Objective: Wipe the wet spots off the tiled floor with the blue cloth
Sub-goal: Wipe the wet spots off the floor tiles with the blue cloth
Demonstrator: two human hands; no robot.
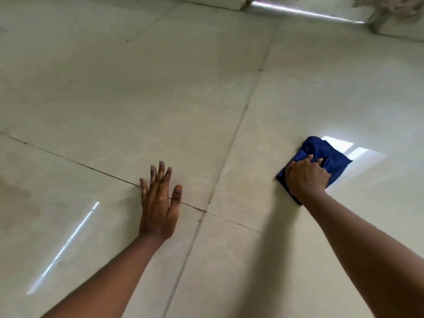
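A folded blue cloth [321, 150] lies flat on the glossy cream tiled floor [160, 99] at the right. My right hand [306, 177] presses down on the cloth, fingers curled over its near half. My left hand [159, 200] rests flat on the floor at the centre, fingers spread, across a dark grout line. A darker damp-looking patch [16, 193] shows on the tile at the far left; the frame is blurred, so smaller wet spots cannot be made out.
Grout lines [241, 115] cross near my left hand. At the top edge stand a white skirting or step [238, 3] and a pale furniture base [390, 21]. Bright window reflections [344, 148] lie beside the cloth.
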